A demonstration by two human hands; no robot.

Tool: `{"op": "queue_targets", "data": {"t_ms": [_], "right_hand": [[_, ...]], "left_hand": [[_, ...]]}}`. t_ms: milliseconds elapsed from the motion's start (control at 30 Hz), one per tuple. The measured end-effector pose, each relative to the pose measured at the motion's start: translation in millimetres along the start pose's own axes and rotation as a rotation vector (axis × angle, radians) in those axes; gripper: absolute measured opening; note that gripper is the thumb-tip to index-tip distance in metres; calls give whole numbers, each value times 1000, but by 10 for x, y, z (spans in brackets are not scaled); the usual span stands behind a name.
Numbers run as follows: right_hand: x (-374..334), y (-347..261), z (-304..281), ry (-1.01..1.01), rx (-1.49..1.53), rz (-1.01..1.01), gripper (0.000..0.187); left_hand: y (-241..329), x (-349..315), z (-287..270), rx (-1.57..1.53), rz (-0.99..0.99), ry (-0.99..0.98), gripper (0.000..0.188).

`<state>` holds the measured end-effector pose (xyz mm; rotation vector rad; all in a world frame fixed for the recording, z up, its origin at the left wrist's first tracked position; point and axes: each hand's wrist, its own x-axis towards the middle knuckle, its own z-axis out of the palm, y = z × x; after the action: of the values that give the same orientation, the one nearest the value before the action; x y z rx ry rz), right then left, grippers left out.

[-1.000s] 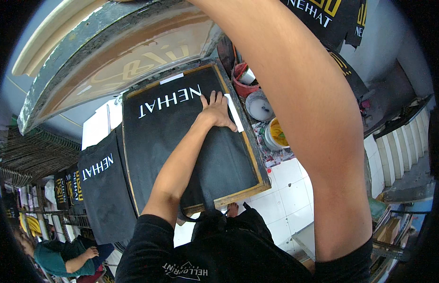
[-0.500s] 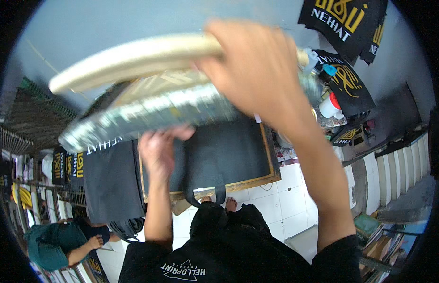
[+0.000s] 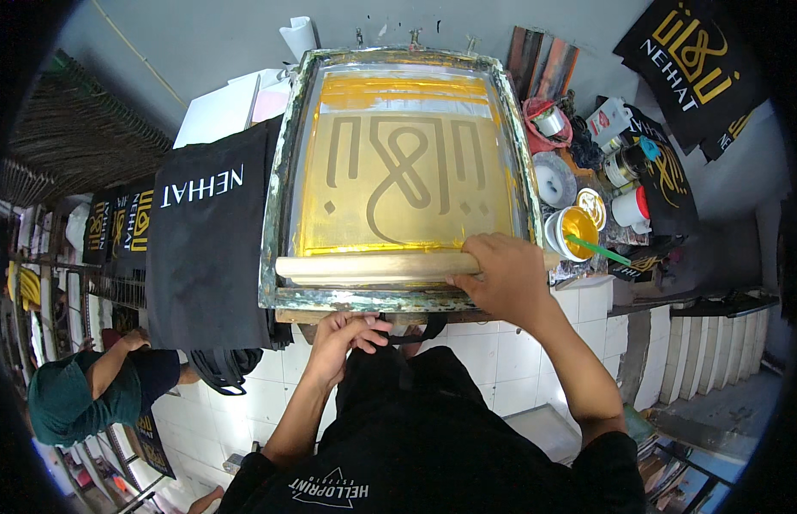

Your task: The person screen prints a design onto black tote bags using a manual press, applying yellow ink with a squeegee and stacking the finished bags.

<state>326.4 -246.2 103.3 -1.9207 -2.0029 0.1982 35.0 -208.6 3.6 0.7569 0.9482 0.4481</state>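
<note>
The squeegee (image 3: 373,266) lies in the lower middle of the frame, across the near part of the screen (image 3: 407,184). The right hand (image 3: 503,278) is clamped on it right of its middle, with fingers over the far side and the thumb on the near side, so most of the bar shows to the left of the hand. The left hand (image 3: 338,344) is below and apart from the bar, its fingers loosely curled close together beside a black strap (image 3: 434,326); whether they hold the strap I cannot tell. The screen's near rail (image 3: 373,300) stands between that hand and the squeegee.

Above the bar, yellow ink coats the mesh around a darker looping design. A black bag (image 3: 212,248) with white lettering hangs just left of the screen. To the right, near the right hand, stands an ink tub (image 3: 554,236) with a green stick (image 3: 597,249) leaning out of it; a grey bowl (image 3: 569,178), a red pot (image 3: 562,139) and a red-lidded jar (image 3: 626,208) crowd behind and beside it. A person (image 3: 68,398) shows in the lower left.

The squeegee's long axis runs left to right, nearly parallel to the near rail, one end pointing to the left rail, the other toward the ink tub.
</note>
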Motion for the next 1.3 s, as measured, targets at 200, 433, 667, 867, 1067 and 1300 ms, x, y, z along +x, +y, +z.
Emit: {"op": "queue_targets", "data": {"t_ms": [200, 433, 667, 867, 1067, 1300], "right_hand": [[167, 102, 256, 108, -143, -103, 33], [1622, 1069, 511, 241, -167, -123, 36], [2946, 1397, 92, -93, -205, 84, 62], [3178, 1590, 251, -20, -271, 131, 73], [2830, 1310, 454, 61, -398, 191, 74], [2452, 1231, 512, 111, -397, 134, 71]], "left_hand": [[1, -3, -2, -21, -16, -6, 29], [104, -9, 60, -67, -110, 17, 28], [142, -24, 25, -600, -288, -23, 51], [425, 117, -376, -201, -342, -425, 43], [2280, 1781, 5, 1349, 1279, 382, 49], [2729, 2398, -154, 1549, 982, 262, 23]]}}
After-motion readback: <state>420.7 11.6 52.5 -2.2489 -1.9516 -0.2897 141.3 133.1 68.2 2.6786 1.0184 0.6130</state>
